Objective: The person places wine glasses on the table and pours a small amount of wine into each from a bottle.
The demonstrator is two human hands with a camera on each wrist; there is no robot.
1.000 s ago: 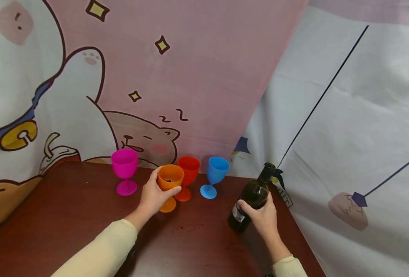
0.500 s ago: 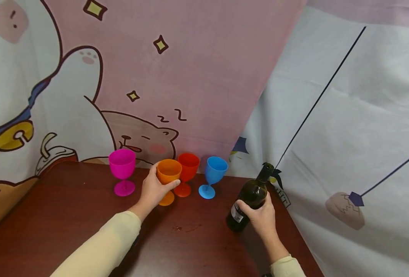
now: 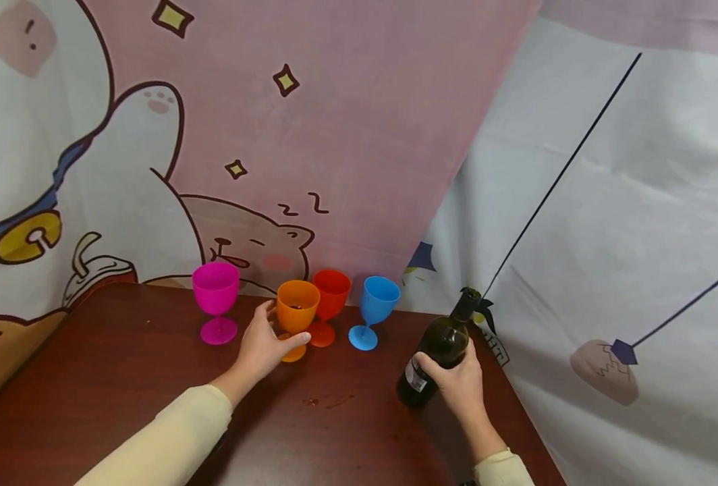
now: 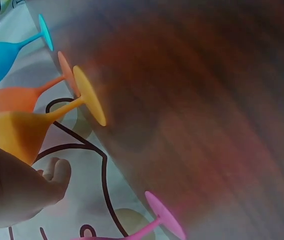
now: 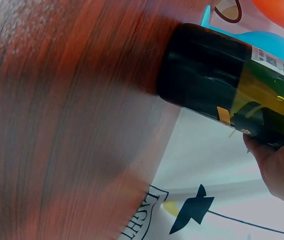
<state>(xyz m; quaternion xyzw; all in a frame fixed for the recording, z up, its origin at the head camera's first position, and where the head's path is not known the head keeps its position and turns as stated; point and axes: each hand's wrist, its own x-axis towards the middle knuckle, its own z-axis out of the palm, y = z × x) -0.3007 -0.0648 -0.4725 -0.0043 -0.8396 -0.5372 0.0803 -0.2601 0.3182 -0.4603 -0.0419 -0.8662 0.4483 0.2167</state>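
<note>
An orange goblet [image 3: 297,300] stands on the brown table with a little dark liquid inside. Around its near left side is my left hand [image 3: 260,347], the thumb stretched out past the stem and the fingers spread loose of the bowl. In the left wrist view that hand [image 4: 19,192] lies beside the bowl of the goblet [image 4: 21,130]. My right hand [image 3: 461,381] grips a dark green wine bottle [image 3: 446,339] round its body at the right. The right wrist view shows the bottle [image 5: 207,70] with its base at the tabletop.
A red goblet [image 3: 333,290] stands right behind the orange one, with a blue goblet [image 3: 379,300] to its right. A magenta goblet [image 3: 216,289] is at the left. Small wet spots [image 3: 312,401] mark the table [image 3: 335,445]. A printed cloth [image 3: 365,135] hangs behind.
The orange goblet has moved slightly back, toward the red one. My left hand has since loosened from it and slid down and left. The right hand and bottle have stayed put.
</note>
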